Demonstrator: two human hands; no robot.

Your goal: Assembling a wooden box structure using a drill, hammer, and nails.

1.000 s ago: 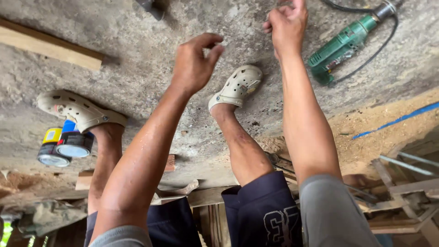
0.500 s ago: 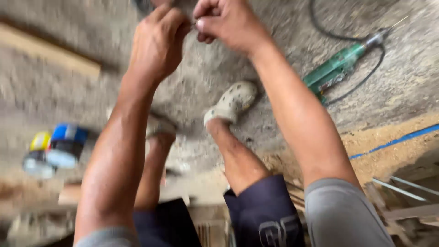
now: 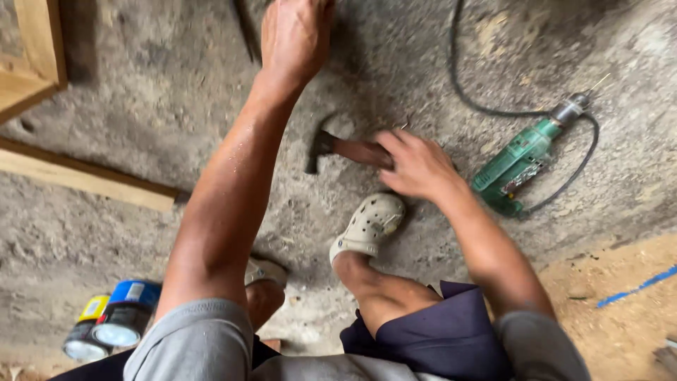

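The right hand (image 3: pixel 416 166) lay over the wooden handle of a hammer (image 3: pixel 338 147) on the concrete floor (image 3: pixel 176 92), fingers loosely curled on it. The left hand (image 3: pixel 296 35) reached further out, palm down on the floor, its grip hidden. A green electric drill (image 3: pixel 525 159) lay nearby, beyond the pale clog (image 3: pixel 368 226).

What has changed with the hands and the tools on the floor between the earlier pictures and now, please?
The right hand has come down from beside the left and now grips the handle of a hammer lying on the concrete above the pale clog. The left hand is still stretched forward. The green drill, the plank and the cans lie as before.
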